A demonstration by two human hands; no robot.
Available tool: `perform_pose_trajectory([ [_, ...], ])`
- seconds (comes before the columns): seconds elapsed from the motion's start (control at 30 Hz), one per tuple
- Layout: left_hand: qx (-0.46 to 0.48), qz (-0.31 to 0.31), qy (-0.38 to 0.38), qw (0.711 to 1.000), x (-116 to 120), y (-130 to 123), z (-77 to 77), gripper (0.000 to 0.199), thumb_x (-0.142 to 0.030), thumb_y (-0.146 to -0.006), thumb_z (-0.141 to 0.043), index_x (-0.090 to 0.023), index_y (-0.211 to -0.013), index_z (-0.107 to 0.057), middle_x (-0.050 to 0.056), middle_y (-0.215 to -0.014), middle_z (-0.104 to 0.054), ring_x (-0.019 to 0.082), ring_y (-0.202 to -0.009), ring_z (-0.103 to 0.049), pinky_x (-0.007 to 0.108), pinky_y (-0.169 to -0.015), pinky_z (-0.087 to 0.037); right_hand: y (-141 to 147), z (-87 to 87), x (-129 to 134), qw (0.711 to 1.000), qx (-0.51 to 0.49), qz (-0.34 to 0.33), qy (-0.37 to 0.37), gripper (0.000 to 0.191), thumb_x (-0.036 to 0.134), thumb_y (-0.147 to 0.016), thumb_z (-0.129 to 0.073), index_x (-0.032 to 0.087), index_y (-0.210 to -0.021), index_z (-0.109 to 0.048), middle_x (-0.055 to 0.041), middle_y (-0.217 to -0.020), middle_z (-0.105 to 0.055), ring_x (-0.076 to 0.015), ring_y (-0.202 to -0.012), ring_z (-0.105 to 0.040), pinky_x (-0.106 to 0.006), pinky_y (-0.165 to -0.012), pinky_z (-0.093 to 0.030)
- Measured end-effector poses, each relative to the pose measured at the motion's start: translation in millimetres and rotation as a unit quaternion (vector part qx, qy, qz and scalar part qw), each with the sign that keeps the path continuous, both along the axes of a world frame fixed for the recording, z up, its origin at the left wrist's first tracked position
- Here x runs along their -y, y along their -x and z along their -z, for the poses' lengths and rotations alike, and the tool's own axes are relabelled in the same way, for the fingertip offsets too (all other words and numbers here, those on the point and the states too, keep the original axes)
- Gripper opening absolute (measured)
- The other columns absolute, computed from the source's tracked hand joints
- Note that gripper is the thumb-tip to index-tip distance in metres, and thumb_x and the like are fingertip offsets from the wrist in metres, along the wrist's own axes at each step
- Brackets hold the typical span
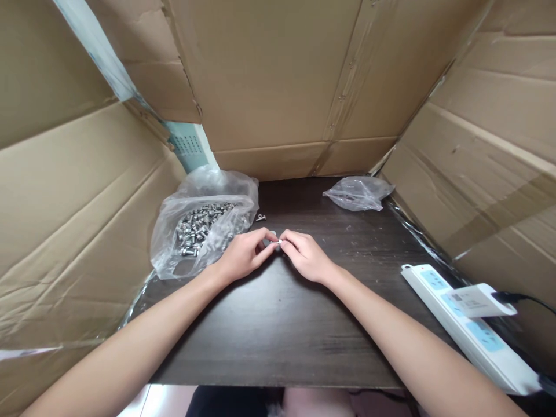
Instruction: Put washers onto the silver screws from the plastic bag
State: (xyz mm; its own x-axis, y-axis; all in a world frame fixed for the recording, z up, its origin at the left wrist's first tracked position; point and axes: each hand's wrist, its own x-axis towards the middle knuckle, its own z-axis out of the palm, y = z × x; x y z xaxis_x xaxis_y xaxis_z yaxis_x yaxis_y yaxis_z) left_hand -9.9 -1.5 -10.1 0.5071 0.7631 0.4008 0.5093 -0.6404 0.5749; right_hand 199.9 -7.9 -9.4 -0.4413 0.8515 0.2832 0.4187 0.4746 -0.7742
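Over the middle of the dark table, my left hand (248, 252) and my right hand (306, 255) meet fingertip to fingertip. Between them is a small shiny bolt (279, 242), pinched from both sides by thumb and forefinger. Its ends are hidden under the fingertips, and I cannot make out whether a nut or washer sits on it. Just left of my left hand, an open clear plastic bag (167, 243) holds a heap of metal bolts (202, 227). One loose bolt (260, 218) lies on the table beyond my fingers.
A crumpled clear plastic bag (359, 193) lies at the back right of the table (269, 336). Along the right side runs a white power strip (473, 330) with a white charger (480, 300) and black cable. Cardboard walls (278, 75) close in the back and both sides.
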Motion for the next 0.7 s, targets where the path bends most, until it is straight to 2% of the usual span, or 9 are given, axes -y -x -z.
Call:
perform_pose_trajectory([
  [0.2, 0.011, -0.003, 0.007, 1.0, 0.5, 0.1, -1.0, 0.013, -0.029, -0.1, -0.059, -0.019, -0.103, -0.066, 0.001, -0.086, -0.073, 0.011, -0.062, -0.064, 0.022, -0.063, -0.051, 1.2, -1.2, 1.8, 1.0, -0.022, 0.02, 0.0, 0.015, 0.026, -0.099, -0.049, 0.022, -0.085, -0.052, -0.0006, -0.081, -0.06, -0.0166, -0.075, -0.055, -0.029, -0.073, -0.041],
  [0.53, 0.001, 0.0, 0.004, 1.0, 0.6, 0.4, -1.3, 0.013, -0.029, -0.099, -0.059, -0.019, -0.102, -0.066, 0.001, -0.085, -0.073, 0.011, -0.062, -0.064, 0.023, -0.064, -0.051, 0.7, -1.4, 0.3, 1.0, -0.011, 0.013, -0.007, 0.021, 0.026, -0.101, -0.046, 0.021, -0.082, -0.053, -0.0013, -0.08, -0.061, -0.0167, -0.074, -0.056, -0.029, -0.072, -0.041],
  [0.7, 0.013, -0.011, 0.006, 1.0, 0.3, -0.2, -1.4, 0.014, -0.03, -0.099, -0.059, -0.018, -0.102, -0.067, 0.001, -0.086, -0.074, 0.012, -0.063, -0.065, 0.022, -0.064, -0.052, 1.2, -2.9, 2.1, 1.0, -0.019, 0.014, -0.001, 0.016, 0.027, -0.099, -0.05, 0.021, -0.085, -0.054, -0.0009, -0.081, -0.061, -0.0163, -0.073, -0.055, -0.029, -0.071, -0.042],
])
